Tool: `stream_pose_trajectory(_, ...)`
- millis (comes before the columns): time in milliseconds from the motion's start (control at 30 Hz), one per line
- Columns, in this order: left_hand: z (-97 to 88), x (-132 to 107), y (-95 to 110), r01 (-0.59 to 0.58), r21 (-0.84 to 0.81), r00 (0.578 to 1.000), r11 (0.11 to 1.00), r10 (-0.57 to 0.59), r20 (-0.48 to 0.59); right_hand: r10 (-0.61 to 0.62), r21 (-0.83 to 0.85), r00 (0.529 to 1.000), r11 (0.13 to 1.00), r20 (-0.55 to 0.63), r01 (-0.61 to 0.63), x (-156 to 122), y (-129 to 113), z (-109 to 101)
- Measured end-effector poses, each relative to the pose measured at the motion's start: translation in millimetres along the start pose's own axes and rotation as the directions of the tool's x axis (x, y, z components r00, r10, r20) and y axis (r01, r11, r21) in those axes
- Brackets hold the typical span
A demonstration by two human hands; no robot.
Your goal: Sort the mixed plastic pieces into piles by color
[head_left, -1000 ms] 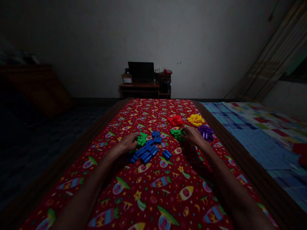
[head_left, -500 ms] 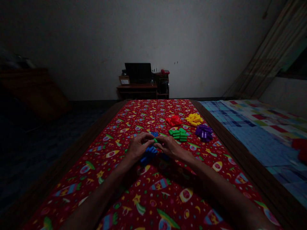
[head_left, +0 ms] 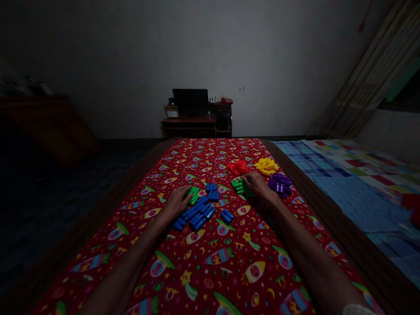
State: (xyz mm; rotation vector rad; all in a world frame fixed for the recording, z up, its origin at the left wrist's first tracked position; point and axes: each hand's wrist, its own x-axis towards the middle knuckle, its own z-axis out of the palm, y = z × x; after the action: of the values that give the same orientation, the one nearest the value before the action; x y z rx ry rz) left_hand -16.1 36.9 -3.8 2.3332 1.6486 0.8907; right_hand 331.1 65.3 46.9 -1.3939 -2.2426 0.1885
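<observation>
Left hand [head_left: 175, 203] at green blocks [head_left: 193, 194]; right hand [head_left: 259, 186] on green pile [head_left: 239, 186], near purple blocks [head_left: 279, 183].

Both forearms, the left forearm [head_left: 127, 267] and the right forearm [head_left: 305, 258], are uncovered, as are the left hand [head_left: 177, 203] and the right hand [head_left: 259, 184], and both arms are slim and taper toward the wrists. One worn item is recorded: a white textured sleeve cuff [head_left: 359, 310] on the right arm, cut off by the lower frame edge, its exact fabric too dark to determine.
</observation>
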Motion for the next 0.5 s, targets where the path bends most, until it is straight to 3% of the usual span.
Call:
stream_pose_trajectory(67, -1.5, 1, 4, 0.018, -0.060, 1.000, 0.998, -0.018, 0.002, -0.009, -0.019, 1.000, 1.000, -0.024, 0.009, 1, 0, -1)
stream_pose_trajectory(167, -5.0, 6, 11, 0.133, -0.211, 0.991, 0.968, -0.134, 0.007, -0.003, -0.004, 0.990, 1.000, -0.140, 0.002, 1, -4, -7)
stream_pose_trajectory(300, -9.4, 12, 18, 0.242, -0.422, 0.966, 0.874, -0.260, 0.017, 0.005, 0.129, 0.969, 0.991, -0.248, 0.028, 0, -33, -12)
stream_pose_trajectory(400, -13.7, 11, 32, 0.174, -0.456, 0.974, 0.873, -0.220, -0.049, -0.089, 0.250, 0.983, 0.960, -0.164, 0.128, -5, -67, -1)
stream_pose_trajectory(500, -16.8, 6, 54, 0.059, -0.371, 0.991, 0.927, -0.101, -0.093, -0.251, 0.326, 0.963, 0.906, -0.093, 0.268, -13, -95, 17)
